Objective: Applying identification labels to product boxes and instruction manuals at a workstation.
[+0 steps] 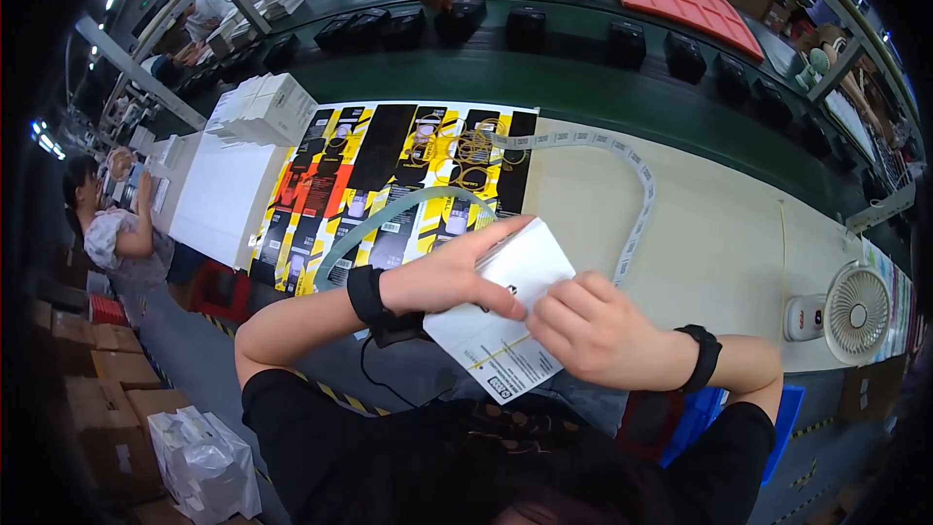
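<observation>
In front of my body, a stack of flat white cartons (539, 255) is held tilted, with dark print on its lower part. A thin yellow rubber band (498, 354) crosses the stack near its lower end and runs under the right fingers. My left hand (452, 277) is closed round the stack's left side, thumb across its face. Against the right part of the face, my right hand (593, 329) has its fingers curled and pressed together; what they pinch is hidden. Just beyond the hands lies a loose pile of rubber bands (476, 148).
A strip of labels (637, 170) curves over the table at right; its pale backing (389, 209) loops at left. White cartons (262, 109) are stacked at far left. A fan (857, 314) stands right. Black boxes (526, 29) line the green conveyor (428, 68); a co-worker's hands reach red trays beyond.
</observation>
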{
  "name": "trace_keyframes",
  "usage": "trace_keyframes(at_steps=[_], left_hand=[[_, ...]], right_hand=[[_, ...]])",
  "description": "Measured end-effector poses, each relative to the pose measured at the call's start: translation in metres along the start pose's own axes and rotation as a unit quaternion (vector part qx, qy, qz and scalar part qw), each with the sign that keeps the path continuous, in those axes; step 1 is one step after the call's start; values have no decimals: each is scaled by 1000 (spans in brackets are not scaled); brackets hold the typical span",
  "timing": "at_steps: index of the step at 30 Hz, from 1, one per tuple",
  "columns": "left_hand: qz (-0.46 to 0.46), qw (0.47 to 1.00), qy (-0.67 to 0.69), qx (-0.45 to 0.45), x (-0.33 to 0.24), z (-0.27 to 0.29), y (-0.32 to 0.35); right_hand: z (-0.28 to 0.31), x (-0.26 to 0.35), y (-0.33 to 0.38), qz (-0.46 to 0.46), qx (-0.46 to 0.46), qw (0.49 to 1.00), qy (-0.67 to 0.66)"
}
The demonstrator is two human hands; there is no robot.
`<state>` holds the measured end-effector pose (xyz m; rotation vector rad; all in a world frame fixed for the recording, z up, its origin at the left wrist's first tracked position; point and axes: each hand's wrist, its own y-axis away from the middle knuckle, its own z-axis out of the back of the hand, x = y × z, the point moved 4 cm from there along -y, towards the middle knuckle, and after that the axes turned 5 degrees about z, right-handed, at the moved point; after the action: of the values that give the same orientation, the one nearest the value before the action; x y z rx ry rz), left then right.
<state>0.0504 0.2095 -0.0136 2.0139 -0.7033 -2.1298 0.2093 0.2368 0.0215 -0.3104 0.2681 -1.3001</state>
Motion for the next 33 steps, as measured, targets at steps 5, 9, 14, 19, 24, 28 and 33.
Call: trace_keyframes(at_steps=[5, 9, 14, 19, 24, 28, 33], left_hand=[[-25, 1000, 4, -7, 5, 8, 21], [-2, 999, 33, -11, 21, 19, 36], [-54, 988, 110, -98, 33, 41, 63], [-98, 925, 323, -174, 69, 62, 97], [-257, 801, 506, -189, 149, 85, 136], [-402, 705, 542, -219, 192, 71, 180], [-435, 655, 549, -284, 192, 51, 208]], right_hand=[[-10, 10, -10, 46, 33, 998, -10], [-10, 11, -15, 98, 39, 990, -89], [-13, 3, -6, 6, 67, 980, -186], [-18, -6, -12, -2, 137, 971, -195], [-42, -55, -33, -92, 59, 968, -225], [-73, -117, -93, -103, -37, 983, -149], [-154, -190, -146, -144, 8, 984, -103]])
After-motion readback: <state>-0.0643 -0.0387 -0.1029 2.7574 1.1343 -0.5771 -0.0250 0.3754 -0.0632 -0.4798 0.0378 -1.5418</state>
